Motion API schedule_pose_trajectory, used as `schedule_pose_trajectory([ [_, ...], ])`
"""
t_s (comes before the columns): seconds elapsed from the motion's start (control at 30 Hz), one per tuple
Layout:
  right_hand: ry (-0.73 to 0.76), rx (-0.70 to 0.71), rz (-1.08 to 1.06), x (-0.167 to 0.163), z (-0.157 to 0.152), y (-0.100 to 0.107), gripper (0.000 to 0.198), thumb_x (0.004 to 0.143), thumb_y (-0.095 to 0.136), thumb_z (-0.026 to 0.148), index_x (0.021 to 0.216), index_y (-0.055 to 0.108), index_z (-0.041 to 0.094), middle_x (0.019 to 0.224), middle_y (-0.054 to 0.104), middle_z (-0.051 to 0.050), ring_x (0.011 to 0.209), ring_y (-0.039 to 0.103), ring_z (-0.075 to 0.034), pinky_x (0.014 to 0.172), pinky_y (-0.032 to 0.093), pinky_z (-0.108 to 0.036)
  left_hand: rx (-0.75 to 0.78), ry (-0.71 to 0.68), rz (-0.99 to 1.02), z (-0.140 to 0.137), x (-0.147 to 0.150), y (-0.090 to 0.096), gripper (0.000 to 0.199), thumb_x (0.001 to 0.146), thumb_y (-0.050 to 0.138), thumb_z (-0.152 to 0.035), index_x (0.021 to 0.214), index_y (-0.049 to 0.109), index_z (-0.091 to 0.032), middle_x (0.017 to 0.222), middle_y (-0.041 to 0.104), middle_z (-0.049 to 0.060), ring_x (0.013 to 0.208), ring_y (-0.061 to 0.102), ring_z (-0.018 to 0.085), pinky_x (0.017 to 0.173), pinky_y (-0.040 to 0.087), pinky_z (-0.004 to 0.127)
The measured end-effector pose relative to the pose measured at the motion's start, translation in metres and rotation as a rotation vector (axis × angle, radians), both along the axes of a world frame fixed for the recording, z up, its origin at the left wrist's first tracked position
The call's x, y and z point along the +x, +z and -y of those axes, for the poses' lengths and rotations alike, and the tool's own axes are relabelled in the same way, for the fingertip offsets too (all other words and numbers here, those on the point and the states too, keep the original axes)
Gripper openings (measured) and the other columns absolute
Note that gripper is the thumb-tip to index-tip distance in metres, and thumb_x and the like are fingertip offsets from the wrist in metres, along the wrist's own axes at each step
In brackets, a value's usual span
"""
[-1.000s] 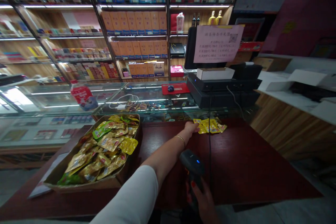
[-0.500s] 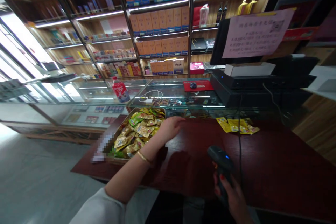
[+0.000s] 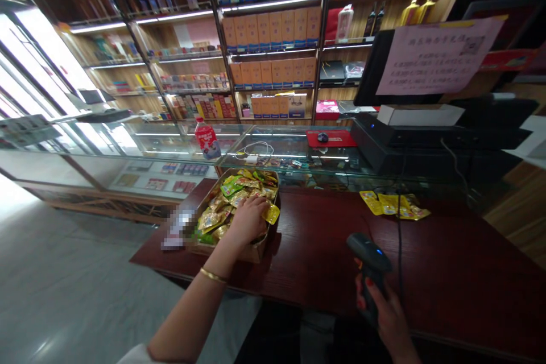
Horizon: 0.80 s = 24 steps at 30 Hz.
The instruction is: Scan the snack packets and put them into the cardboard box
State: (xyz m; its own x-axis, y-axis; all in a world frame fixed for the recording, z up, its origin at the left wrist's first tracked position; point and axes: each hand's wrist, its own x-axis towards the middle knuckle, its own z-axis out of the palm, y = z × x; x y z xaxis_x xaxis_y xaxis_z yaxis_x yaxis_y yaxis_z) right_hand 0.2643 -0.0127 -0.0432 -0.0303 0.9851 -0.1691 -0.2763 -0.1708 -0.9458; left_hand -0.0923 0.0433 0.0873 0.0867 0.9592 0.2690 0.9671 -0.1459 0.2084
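An open cardboard box on the dark red table is heaped with gold, yellow and green snack packets. My left hand, wearing a gold bangle at the wrist, reaches over its right side. The fingers are curled at a yellow snack packet by the box's right rim; my fingertips are partly hidden. My right hand grips a black barcode scanner by its handle. A blue light shows on top of the scanner, which is held above the table.
Several yellow packets lie by the table's back edge, with a black cable hanging in front. Behind stand a glass display counter, a red-labelled bottle, a mouse on a red mat, and a monitor with a pink notice.
My left hand has moved from beyond the box's right side back onto the packets, and its fingers have closed at a yellow one. The right hand still holds the scanner. The view has shifted slightly.
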Motion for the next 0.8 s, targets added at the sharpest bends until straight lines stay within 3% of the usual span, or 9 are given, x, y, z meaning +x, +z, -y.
schedule_pose_trajectory([
  [0.2,-0.006,-0.009,-0.009,-0.001,-0.002,0.002,0.058,0.076,0.079,0.061,0.119,0.071,0.022,0.074,0.064,0.001,0.052,0.052,-0.011,0.051,0.046,-0.026,0.152,0.029,0.182,0.002,-0.011,-0.004,0.040,0.081,0.057,-0.012,0.113,0.076,-0.025,0.125,0.074,0.009,0.121,0.064,0.031,0.109,0.044,0.048],
  [0.3,0.026,-0.030,-0.020,-0.001,-0.003,0.006,0.055,0.074,0.080,0.062,0.112,0.072,0.021,0.073,0.063,0.002,0.051,0.052,-0.011,0.049,0.045,-0.026,0.327,0.100,0.433,0.007,-0.007,0.004,0.029,0.086,0.059,-0.023,0.109,0.077,-0.023,0.117,0.076,0.009,0.113,0.067,0.029,0.105,0.048,0.046],
  [0.4,0.015,-0.047,-0.005,-0.001,-0.003,0.008,0.054,0.073,0.080,0.063,0.107,0.073,0.021,0.074,0.064,0.001,0.051,0.052,-0.011,0.049,0.045,-0.026,0.425,0.152,0.813,0.010,0.016,0.009,0.025,0.091,0.061,-0.036,0.105,0.075,-0.021,0.109,0.077,0.008,0.106,0.068,0.028,0.100,0.051,0.044],
  [0.47,0.009,-0.046,0.005,-0.001,-0.003,0.007,0.054,0.073,0.080,0.063,0.106,0.073,0.021,0.074,0.064,0.000,0.052,0.052,-0.011,0.050,0.045,-0.026,0.315,0.099,1.166,0.008,0.044,0.003,0.028,0.090,0.063,-0.042,0.106,0.073,-0.021,0.102,0.077,0.007,0.096,0.071,0.026,0.090,0.055,0.040],
  [0.57,0.003,-0.018,0.018,-0.001,-0.003,0.004,0.051,0.074,0.079,0.062,0.101,0.073,0.020,0.071,0.064,0.000,0.051,0.052,-0.012,0.049,0.044,-0.026,0.077,-0.006,1.629,-0.003,0.091,-0.025,0.034,0.082,0.074,-0.044,0.107,0.069,-0.021,0.101,0.077,0.007,0.091,0.072,0.025,0.083,0.057,0.036],
  [0.67,0.001,0.008,0.047,-0.001,-0.004,-0.001,0.051,0.073,0.081,0.061,0.103,0.072,0.020,0.070,0.062,0.001,0.051,0.052,-0.011,0.049,0.044,-0.025,-0.092,0.026,1.856,-0.018,0.125,-0.064,0.039,0.073,0.082,-0.038,0.104,0.067,-0.019,0.097,0.076,0.007,0.086,0.072,0.023,0.080,0.057,0.033],
  [0.8,0.007,0.033,0.055,-0.002,-0.005,-0.004,0.055,0.068,0.084,0.059,0.104,0.072,0.019,0.067,0.060,0.002,0.049,0.050,-0.012,0.047,0.044,-0.025,-0.227,0.129,2.096,-0.028,0.133,-0.099,0.036,0.075,0.079,-0.028,0.107,0.064,-0.021,0.089,0.073,0.002,0.072,0.069,0.016,0.068,0.054,0.025],
])
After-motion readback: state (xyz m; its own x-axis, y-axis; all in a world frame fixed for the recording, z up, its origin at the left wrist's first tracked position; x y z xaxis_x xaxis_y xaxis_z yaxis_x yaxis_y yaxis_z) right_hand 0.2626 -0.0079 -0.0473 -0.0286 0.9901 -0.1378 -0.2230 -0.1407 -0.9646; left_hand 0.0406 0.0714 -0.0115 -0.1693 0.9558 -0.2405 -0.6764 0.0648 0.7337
